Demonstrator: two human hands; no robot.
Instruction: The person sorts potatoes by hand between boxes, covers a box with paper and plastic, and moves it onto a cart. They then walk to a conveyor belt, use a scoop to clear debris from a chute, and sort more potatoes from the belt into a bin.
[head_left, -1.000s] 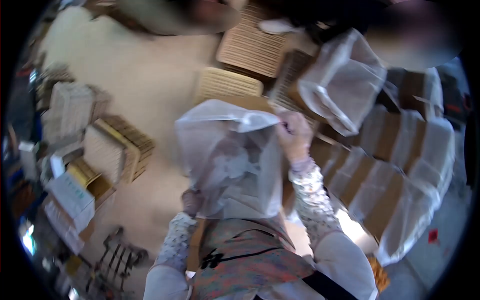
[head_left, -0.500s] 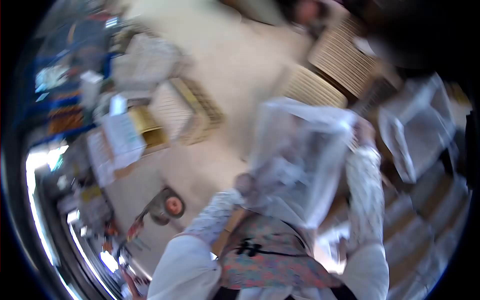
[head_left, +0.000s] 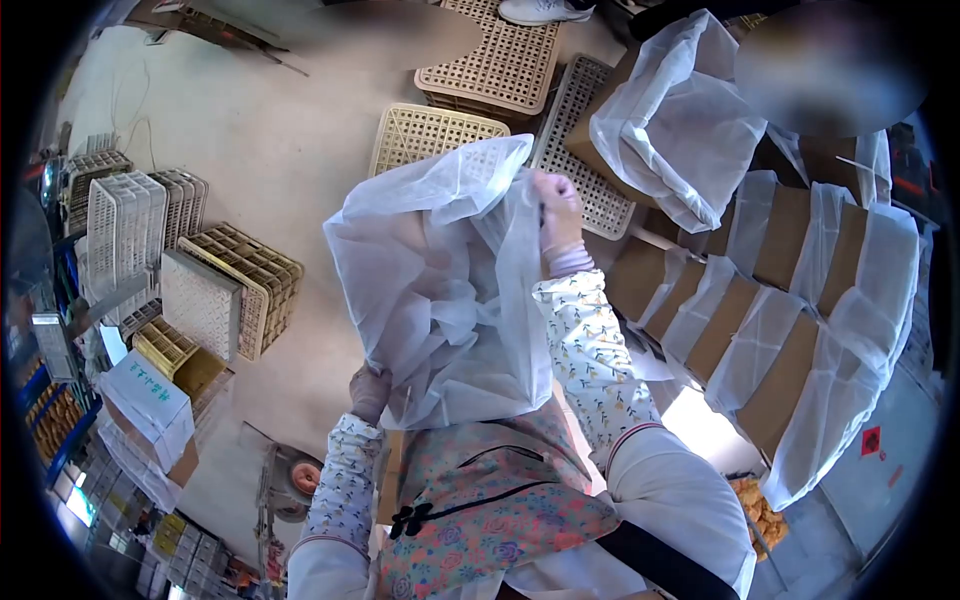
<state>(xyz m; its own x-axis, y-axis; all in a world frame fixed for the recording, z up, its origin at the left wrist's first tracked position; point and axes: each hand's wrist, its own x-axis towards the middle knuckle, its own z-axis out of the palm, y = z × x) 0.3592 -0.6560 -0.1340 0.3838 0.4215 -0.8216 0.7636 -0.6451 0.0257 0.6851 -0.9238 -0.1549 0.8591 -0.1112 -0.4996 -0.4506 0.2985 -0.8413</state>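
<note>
In front of my body is an open, translucent plastic liner point(head_left: 450, 310), spread into a boxy shape with its edges folded outward. A strip of brown cardboard shows below its near left corner, but whether a whole box is inside the liner is hidden. My left hand point(head_left: 370, 393) is closed on the liner's near left edge. At the far right edge, my right hand point(head_left: 558, 212) is closed on the liner, fingers curled round it. Right of my right hand stands a cardboard box point(head_left: 612, 125) with a similar liner point(head_left: 690, 120) draped over its rim.
Several lined cardboard boxes point(head_left: 770, 230) stand in rows at the right. Beige perforated crates point(head_left: 490, 60) are beyond my hands, beside a person's white shoe point(head_left: 545, 10). Stacked crates point(head_left: 265, 280) and a white carton point(head_left: 145, 400) stand left. A wheeled object point(head_left: 300, 478) is lower left.
My view has turned, so the liner and both hands now appear further left. The lined boxes at the right show more fully. Both hands keep hold of the liner.
</note>
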